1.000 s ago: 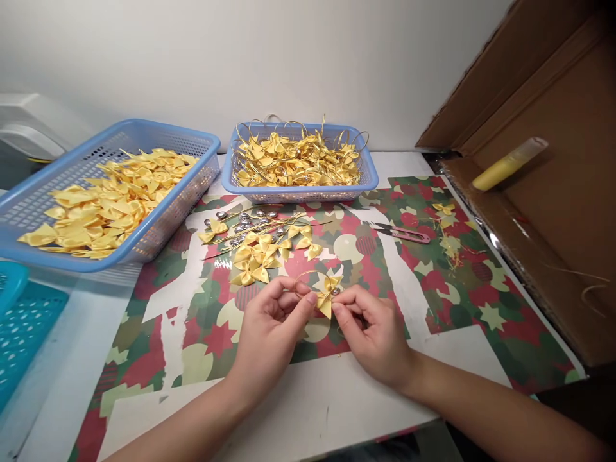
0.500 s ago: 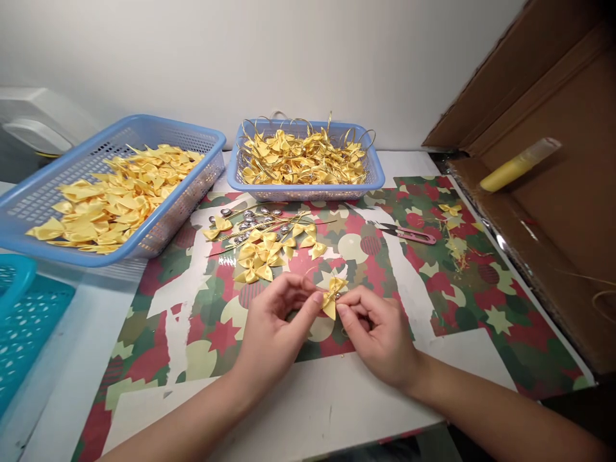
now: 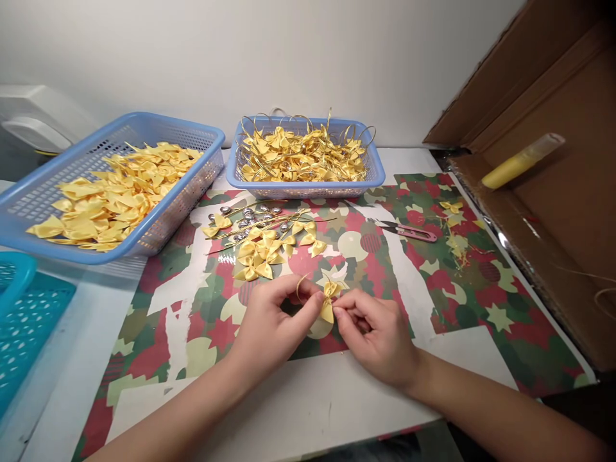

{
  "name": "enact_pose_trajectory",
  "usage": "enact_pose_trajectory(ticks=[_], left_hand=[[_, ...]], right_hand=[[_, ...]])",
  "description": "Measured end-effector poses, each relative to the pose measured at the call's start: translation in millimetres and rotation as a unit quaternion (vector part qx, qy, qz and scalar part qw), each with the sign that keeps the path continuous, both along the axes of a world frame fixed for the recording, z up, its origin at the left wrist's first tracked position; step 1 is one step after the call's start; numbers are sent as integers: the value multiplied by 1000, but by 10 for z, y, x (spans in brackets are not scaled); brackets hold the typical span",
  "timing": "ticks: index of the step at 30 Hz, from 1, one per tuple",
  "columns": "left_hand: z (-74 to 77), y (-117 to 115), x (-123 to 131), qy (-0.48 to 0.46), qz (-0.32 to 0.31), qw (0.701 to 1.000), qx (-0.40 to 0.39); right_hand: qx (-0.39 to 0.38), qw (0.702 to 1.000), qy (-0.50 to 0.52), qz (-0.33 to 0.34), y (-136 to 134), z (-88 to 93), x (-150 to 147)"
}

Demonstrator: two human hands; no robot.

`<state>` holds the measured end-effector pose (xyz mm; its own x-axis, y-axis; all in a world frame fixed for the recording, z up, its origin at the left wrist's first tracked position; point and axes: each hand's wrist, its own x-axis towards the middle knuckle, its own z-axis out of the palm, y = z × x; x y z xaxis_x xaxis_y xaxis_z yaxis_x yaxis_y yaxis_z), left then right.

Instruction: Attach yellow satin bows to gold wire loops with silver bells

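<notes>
A yellow ribbon bow (image 3: 328,307) is held upright between my two hands, over the patterned paper. My left hand (image 3: 283,314) pinches its left side with thumb and forefinger, and a thin gold cord (image 3: 299,289) loops up behind those fingers. At the bow's right side, my right hand (image 3: 370,327) is closed in a pinch; its fingertips touch the bow or the cord at its knot, and which one I cannot make out. Just beyond my hands lie loose yellow bows (image 3: 260,253), with silver bells (image 3: 248,215) and straight lengths of gold cord (image 3: 283,221) behind them.
A blue basket (image 3: 137,253) of plain bows stands at the left. Another blue basket (image 3: 308,189) at the back holds bows with gold cord loops. Pink-handled thread snips (image 3: 416,234) lie to the right, near a cardboard box (image 3: 543,128). A teal basket (image 3: 33,321) sits far left.
The bow has turned slightly and shifted a little left between my fingers. A gold cord loop now shows above my left hand. The silver bell beside the bow is no longer visible.
</notes>
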<state>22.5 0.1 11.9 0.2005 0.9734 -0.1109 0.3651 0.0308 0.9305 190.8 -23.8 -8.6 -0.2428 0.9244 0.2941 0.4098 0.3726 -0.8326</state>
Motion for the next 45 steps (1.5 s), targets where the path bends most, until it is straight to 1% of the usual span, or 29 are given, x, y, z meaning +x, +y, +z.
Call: enact_pose_trajectory(ticks=[3,6,9,13,15,19,24,36,38,40,42,45], left_hand=[[36,23,-10,-16,1,998,-55],[65,29,-12,-23,-5,997,-77],[84,25,-11,-22,-12,998,-65],[101,24,-5,-7,-37,999,-33],[104,28,-3,-10,-44,998,-31],[92,38,-12,-30,-40,996,-75],[73,41,-28,-73,-28,989,-125],[90,47,-8,-123,-1,977,-172],[92,39,3,-120,0,979,-166],[89,26,14,-105,-2,984,-144],[79,11,20,-72,-3,992,-108],[55,-8,15,8,-12,999,-32]], right_hand=[[-7,1000,1,0,-1,19,-2],[-9,1000,2,0,5,29,-2],[-10,1000,3,-3,6,30,2],[-7,1000,-1,-4,0,29,4],[0,1000,-8,-3,-1,30,2],[11,1000,-16,-8,-4,32,1],[2,1000,-10,-10,-11,26,9],[0,1000,7,-13,-20,32,8],[-6,1000,8,-15,-22,27,6],[-9,1000,8,-19,-24,25,0],[-12,1000,4,-23,-27,25,-7],[-20,999,2,-27,-31,26,-15]])
